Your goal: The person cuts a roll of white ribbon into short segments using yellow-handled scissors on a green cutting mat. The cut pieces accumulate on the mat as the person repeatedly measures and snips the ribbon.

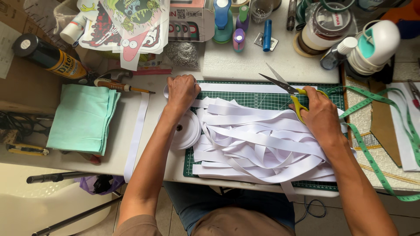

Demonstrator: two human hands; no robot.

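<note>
My left hand (181, 91) presses down on the end of a white ribbon strip (245, 88) that runs along the far edge of the green cutting mat (271, 101). My right hand (319, 111) grips yellow-handled scissors (284, 85), blades open and pointing up-left, just above that strip. A loose heap of white ribbon (258, 144) covers most of the mat between my arms. A white ribbon spool (189, 129) lies under my left forearm.
Folded mint-green cloth (83, 118) lies at left, beside a long white strip (136, 135). A screwdriver (118, 85) and black bottle (48, 56) sit behind it. A green measuring tape (376, 131) trails at right. Punches, jars and printed cutouts crowd the far edge.
</note>
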